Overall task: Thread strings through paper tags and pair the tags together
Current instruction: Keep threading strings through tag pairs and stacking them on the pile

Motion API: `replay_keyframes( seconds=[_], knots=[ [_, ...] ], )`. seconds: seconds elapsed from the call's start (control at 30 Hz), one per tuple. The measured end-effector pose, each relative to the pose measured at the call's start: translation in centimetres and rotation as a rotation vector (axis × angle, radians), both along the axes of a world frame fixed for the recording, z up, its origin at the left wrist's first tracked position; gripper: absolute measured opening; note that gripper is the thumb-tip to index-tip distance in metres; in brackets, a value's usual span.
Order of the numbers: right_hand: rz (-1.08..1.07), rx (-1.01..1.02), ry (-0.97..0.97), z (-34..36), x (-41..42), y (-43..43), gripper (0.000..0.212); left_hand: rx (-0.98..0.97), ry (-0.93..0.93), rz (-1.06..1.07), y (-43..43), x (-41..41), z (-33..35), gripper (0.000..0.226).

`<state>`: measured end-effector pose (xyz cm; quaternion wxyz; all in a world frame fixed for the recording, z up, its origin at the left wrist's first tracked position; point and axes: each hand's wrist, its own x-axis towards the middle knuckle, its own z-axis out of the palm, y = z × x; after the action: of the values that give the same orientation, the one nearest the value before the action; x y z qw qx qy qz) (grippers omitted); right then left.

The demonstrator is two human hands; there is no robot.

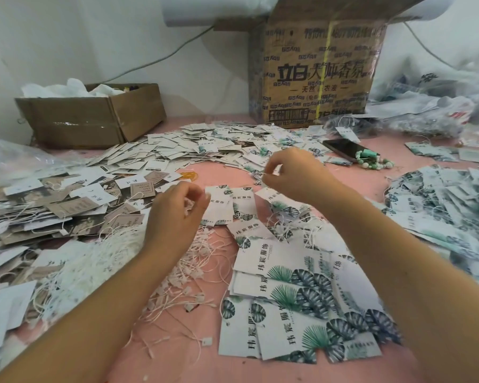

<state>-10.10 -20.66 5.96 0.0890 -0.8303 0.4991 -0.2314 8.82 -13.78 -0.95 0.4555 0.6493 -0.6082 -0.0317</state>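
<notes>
My left hand (174, 208) is raised over the pink surface, its fingers curled and pinching the top edge of a white leaf-printed tag (219, 207). My right hand (291, 172) hovers a little higher and to the right, thumb and fingers pinching the thin end of a white string (264, 175). A heap of loose white strings (183, 275) with small plastic ends lies below my left hand. Fanned stacks of leaf-printed tags (302, 308) lie under my right forearm.
Piles of white and brown tags (53, 205) cover the left and back. More leaf tags (440, 205) are heaped on the right. A low open cardboard box (94, 117) and a tall printed carton (315, 73) stand at the back. A phone (343, 149) and a green bead bracelet (371, 161) lie nearby.
</notes>
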Motion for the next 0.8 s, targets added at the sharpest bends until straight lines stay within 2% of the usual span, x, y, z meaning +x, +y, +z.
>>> replay_keyframes(
  seconds=[0.07,0.17,0.23,0.4,0.67,0.8],
  knots=[
    [-0.132,0.008,0.15,-0.4,-1.1,-0.7,0.03,0.127,-0.241,0.177,-0.5,0.8,-0.8,0.04],
    [-0.238,0.07,0.325,-1.4,-1.5,-0.7,0.05,0.327,-0.373,0.253,-1.0,1.1,-1.4,0.061],
    [-0.274,0.086,0.396,-1.9,-1.2,-0.7,0.054,0.347,-0.428,0.234,-1.2,1.1,-1.6,0.063],
    [-0.275,0.09,0.432,-1.8,-0.8,-0.5,0.044,0.36,-0.448,0.179,-1.1,1.2,-1.5,0.055],
    [-0.194,0.094,0.459,-1.5,-1.0,-0.3,0.032,0.435,-0.475,0.149,-0.9,1.0,-1.2,0.072],
    [-0.189,0.109,0.45,-1.4,-1.1,-0.4,0.038,0.412,-0.514,0.152,-0.9,0.9,-1.2,0.061]
  ],
)
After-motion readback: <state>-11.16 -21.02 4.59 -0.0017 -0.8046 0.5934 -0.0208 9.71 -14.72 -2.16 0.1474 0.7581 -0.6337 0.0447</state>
